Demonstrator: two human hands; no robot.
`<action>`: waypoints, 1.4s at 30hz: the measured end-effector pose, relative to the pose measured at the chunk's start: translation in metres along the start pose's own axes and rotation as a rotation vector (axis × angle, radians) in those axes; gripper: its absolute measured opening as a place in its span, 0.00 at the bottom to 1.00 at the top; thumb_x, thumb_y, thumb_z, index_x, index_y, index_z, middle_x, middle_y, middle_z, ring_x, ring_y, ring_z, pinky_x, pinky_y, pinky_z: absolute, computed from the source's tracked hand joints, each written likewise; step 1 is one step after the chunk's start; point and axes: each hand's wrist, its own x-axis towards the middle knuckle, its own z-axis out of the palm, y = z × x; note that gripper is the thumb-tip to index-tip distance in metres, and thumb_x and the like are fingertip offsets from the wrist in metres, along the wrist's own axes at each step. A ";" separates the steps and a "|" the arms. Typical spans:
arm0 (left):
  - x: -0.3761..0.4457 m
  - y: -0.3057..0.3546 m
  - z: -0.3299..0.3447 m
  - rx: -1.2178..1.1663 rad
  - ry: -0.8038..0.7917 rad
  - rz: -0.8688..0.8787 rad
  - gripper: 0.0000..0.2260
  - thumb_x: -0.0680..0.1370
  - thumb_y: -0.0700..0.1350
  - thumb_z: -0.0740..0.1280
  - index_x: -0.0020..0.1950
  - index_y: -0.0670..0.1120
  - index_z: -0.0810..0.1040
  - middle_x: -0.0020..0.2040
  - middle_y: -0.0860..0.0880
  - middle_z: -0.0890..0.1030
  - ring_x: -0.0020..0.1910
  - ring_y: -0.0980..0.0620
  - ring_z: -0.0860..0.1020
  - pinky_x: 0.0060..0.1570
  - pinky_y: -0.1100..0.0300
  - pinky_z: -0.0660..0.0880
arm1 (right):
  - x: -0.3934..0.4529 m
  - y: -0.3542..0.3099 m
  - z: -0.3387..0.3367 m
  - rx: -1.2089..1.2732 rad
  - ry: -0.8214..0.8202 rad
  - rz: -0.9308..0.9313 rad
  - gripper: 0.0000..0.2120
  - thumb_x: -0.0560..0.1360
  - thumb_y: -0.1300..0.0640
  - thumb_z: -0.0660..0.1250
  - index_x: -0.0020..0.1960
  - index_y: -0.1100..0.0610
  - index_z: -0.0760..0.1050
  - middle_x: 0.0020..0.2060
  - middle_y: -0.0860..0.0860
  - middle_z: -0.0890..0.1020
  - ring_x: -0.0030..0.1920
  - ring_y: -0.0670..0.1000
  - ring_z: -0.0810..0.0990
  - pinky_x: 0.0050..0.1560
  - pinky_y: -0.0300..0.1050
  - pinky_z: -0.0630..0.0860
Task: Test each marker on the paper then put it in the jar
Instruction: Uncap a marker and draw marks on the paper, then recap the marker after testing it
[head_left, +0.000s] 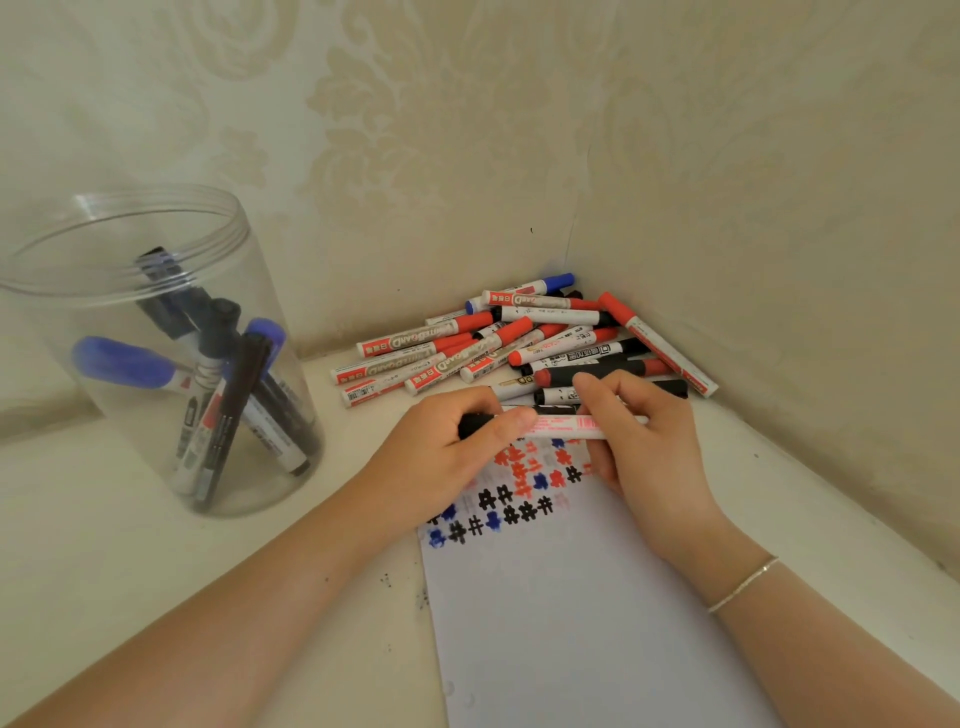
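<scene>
So we're wedged into a corner here, wallpapered wall (467, 130) on two sides and a pale tabletop (130, 571) that narrows toward the back. Biggest thing on it is the clear jar (156, 353) at the left, mouth wide open, with a handful of markers already leaning inside. Next is the white paper (571, 623) running toward us, its top end covered in red, blue and black test marks. Behind it sits the pile of markers (519, 338), jammed right into the corner.

We've got one marker (561, 426) held level over the top of the paper, both hands clamped on it: left hand (441, 452) wrapped round the black cap end, right hand (644, 441) pinching the white barrel. Looks to us like the cap's about to be pulled off or pushed on, can't tell which.

What could go wrong: a jerky pull could knock our right knuckles into the pile and scatter it, or a bare tip could smear our fingers.

Room-wise, the right wall is close, but the path left to the jar is open tabletop.
</scene>
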 end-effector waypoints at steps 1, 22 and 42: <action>0.000 0.001 0.000 -0.002 0.014 0.005 0.20 0.72 0.63 0.59 0.38 0.47 0.76 0.28 0.55 0.72 0.27 0.60 0.69 0.29 0.69 0.66 | -0.001 -0.001 0.000 -0.013 -0.013 -0.004 0.18 0.78 0.55 0.64 0.31 0.58 0.68 0.18 0.48 0.67 0.19 0.44 0.62 0.21 0.33 0.61; -0.025 0.116 -0.161 0.564 0.876 0.323 0.08 0.80 0.49 0.61 0.50 0.48 0.63 0.29 0.53 0.69 0.28 0.52 0.71 0.30 0.54 0.66 | 0.022 -0.046 0.060 -1.449 -0.493 -0.375 0.18 0.77 0.53 0.60 0.66 0.52 0.66 0.62 0.51 0.72 0.61 0.52 0.71 0.59 0.47 0.70; -0.007 0.077 -0.191 0.589 0.460 -0.205 0.06 0.76 0.47 0.64 0.39 0.49 0.72 0.28 0.48 0.81 0.28 0.52 0.81 0.39 0.49 0.80 | 0.024 -0.068 0.092 -0.872 -0.285 -0.733 0.07 0.81 0.51 0.53 0.55 0.52 0.63 0.30 0.44 0.68 0.28 0.49 0.73 0.26 0.44 0.67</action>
